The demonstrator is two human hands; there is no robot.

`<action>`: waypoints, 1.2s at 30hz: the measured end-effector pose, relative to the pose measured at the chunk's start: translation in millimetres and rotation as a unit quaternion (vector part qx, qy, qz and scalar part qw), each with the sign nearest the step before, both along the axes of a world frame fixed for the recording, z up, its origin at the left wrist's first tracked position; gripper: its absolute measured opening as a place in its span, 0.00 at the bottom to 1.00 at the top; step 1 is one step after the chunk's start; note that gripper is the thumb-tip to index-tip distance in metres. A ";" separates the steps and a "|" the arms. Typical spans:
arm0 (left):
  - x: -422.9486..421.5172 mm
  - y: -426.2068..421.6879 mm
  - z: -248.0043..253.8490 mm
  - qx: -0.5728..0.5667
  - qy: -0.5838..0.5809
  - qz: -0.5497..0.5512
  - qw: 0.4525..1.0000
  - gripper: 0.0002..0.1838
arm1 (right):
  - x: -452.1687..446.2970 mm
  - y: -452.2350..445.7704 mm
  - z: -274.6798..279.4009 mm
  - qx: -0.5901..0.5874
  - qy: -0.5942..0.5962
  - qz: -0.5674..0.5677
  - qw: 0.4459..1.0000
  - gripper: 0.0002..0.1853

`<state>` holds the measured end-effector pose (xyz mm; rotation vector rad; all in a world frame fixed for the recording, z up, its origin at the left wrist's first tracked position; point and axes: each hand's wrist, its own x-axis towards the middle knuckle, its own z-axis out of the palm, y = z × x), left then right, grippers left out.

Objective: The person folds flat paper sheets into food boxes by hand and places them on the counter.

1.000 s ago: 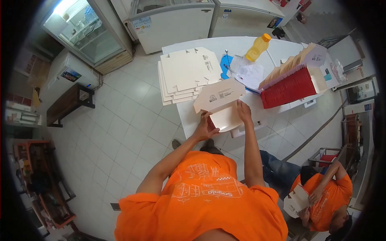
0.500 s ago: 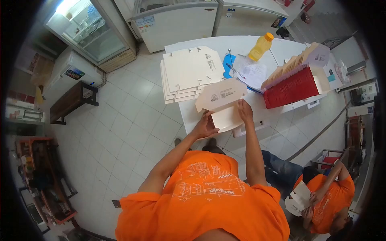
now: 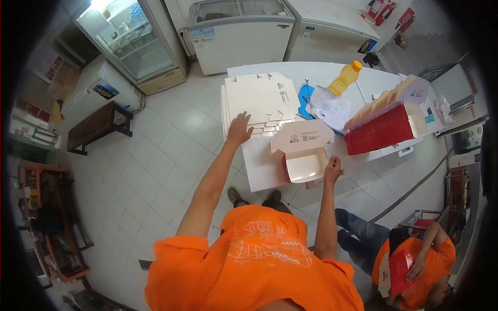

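One box (image 3: 307, 167) formed, unclosed. From it: red boxes (image 3: 378, 132) formed, 2 o'clock; flat cartons (image 3: 257, 98) unfolded, 11, under your spread left hand (image 3: 240, 129). Right hand (image 3: 333, 170) curled alongside; grip unclear.

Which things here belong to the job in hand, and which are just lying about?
In the job, it seems:
flat cartons at the left hand
open box beside the right hand
stacked red boxes

Probably lying about:
yellow bottle
papers
pen

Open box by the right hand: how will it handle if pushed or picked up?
The open box is probably light for its size: thin board walls, nothing visible inside. Its squared shape makes rolling unlikely. The open lid, spread out from one side, may swing or flex when lifted.
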<state>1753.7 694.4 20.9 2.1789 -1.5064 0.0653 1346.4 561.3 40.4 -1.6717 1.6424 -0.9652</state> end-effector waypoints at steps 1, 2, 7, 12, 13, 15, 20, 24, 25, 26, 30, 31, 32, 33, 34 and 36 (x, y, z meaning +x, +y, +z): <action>3.5 -10.0 -5.8 0.043 -0.036 0.019 0.998 0.32 | -3.6 9.0 -0.2 -0.015 -0.008 -0.020 1.000 0.22; 6.6 -17.0 -12.2 0.054 -0.048 0.009 0.997 0.33 | -8.5 17.6 0.0 -0.033 -0.001 -0.021 0.999 0.22; 8.7 -41.6 -12.2 0.158 -0.046 -0.026 0.986 0.22 | -52.4 66.3 -9.9 -0.056 -0.014 -0.014 0.998 0.20; 23.3 -58.6 0.3 0.172 -0.082 -0.124 0.974 0.10 | -115.7 114.6 -72.5 0.002 0.027 -0.026 0.999 0.19; 24.7 -61.2 20.8 0.170 -0.077 -0.119 0.975 0.09 | -119.0 125.8 -74.8 0.026 0.027 -0.029 0.999 0.19; 26.3 -70.0 57.3 0.231 -0.057 -0.100 0.966 0.13 | -120.0 144.2 -74.8 0.035 0.022 -0.031 0.999 0.18; 41.3 -74.5 102.2 0.171 0.089 -0.080 0.978 0.13 | -122.9 156.9 -82.8 0.076 -0.016 -0.042 0.996 0.17; 52.4 -79.8 134.6 -0.012 0.156 -0.003 0.988 0.15 | -109.6 143.8 -54.4 -0.045 -0.021 -0.095 0.994 0.15; 48.9 -69.2 161.7 -0.048 0.167 0.024 0.985 0.16 | -98.4 139.3 -35.6 -0.094 -0.012 -0.116 0.989 0.15; 45.0 -57.9 184.6 -0.083 0.177 0.050 0.979 0.17 | -83.6 135.6 -11.1 -0.107 -0.026 -0.089 0.990 0.15; -9.8 19.7 259.7 -0.282 0.594 -0.028 0.753 0.17 | 9.3 132.9 108.5 -0.208 -0.050 0.107 0.971 0.24; -26.8 39.6 268.2 -0.248 0.608 -0.019 0.754 0.17 | 39.4 137.2 141.3 -0.229 -0.060 0.176 0.955 0.28; -41.3 58.3 269.5 -0.214 0.621 -0.010 0.754 0.17 | 68.7 141.0 165.0 -0.250 -0.068 0.245 0.934 0.32; -53.3 75.9 263.4 -0.192 0.648 -0.014 0.737 0.17 | 92.4 143.1 174.1 -0.276 0.001 0.282 0.919 0.33; -63.4 90.2 258.1 -0.171 0.674 -0.017 0.719 0.17 | 112.2 143.5 179.3 -0.300 0.071 0.318 0.897 0.35; -82.5 113.7 261.9 -0.236 0.742 -0.015 0.627 0.15 | 144.0 141.8 183.5 -0.342 0.057 0.321 0.881 0.34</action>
